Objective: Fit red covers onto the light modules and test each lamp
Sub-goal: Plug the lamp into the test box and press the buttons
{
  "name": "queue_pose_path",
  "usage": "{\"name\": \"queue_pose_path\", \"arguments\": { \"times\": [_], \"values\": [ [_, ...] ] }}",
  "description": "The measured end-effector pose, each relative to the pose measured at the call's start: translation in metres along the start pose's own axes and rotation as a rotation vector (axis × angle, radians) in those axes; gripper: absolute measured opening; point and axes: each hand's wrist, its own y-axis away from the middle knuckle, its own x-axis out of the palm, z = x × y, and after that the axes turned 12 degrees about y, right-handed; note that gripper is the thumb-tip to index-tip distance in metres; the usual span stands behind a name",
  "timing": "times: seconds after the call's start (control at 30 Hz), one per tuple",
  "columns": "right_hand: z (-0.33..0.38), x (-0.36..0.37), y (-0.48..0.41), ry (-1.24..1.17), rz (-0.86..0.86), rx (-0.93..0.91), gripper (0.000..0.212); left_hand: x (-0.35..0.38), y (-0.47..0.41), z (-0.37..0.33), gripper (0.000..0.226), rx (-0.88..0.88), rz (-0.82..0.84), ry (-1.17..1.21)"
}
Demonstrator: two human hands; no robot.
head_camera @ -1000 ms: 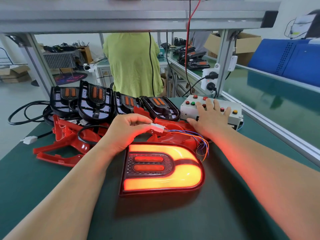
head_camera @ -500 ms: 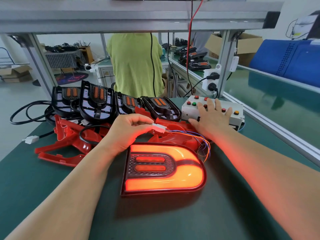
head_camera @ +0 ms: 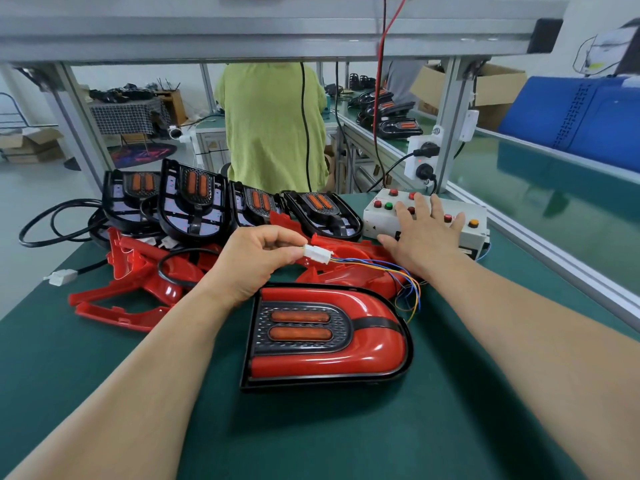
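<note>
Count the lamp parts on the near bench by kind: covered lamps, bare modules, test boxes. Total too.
Covered lamp: 1
Bare black modules: 4
Test box: 1
Loose red covers: overlapping pile, cannot count
Total counted: 6

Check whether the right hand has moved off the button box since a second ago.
No. The right hand stays spread flat on the white button box, fingertips at the same spots on its top.
</note>
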Motion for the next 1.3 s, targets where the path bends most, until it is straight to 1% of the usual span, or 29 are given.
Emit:
{"name": "queue_pose_path", "arguments": {
  "times": [0.23, 1.03, 1.13, 1.2, 1.27, 1.3],
  "values": [
    [0.0, -0.002, -0.002, -0.004, -0.002, 0.005, 0.075, 0.004, 0.002, -0.004, 0.013, -0.005, -0.012, 0.018],
    [-0.002, -0.005, 0.008, -0.046, -0.01, -0.001, 0.075, 0.0, 0.0, 0.001, 0.017, -0.007, 0.008, 0.027],
    [-0.001, -0.012, 0.01, -0.097, -0.055, 0.01, 0.071, 0.0, 0.0, 0.001, 0.017, -0.006, 0.01, 0.029],
    [0.002, -0.022, 0.014, -0.181, -0.168, -0.001, 0.064, -0.001, -0.001, 0.001, 0.017, -0.003, 0.011, 0.026],
    [0.007, -0.037, 0.02, -0.363, -0.327, -0.081, 0.05, 0.0, -0.001, 0.001, 0.018, -0.002, 0.009, 0.03],
    [0.01, -0.046, 0.024, -0.479, -0.364, -0.152, 0.041, 0.0, -0.001, 0.001, 0.018, -0.002, 0.009, 0.031]
  ]
}}
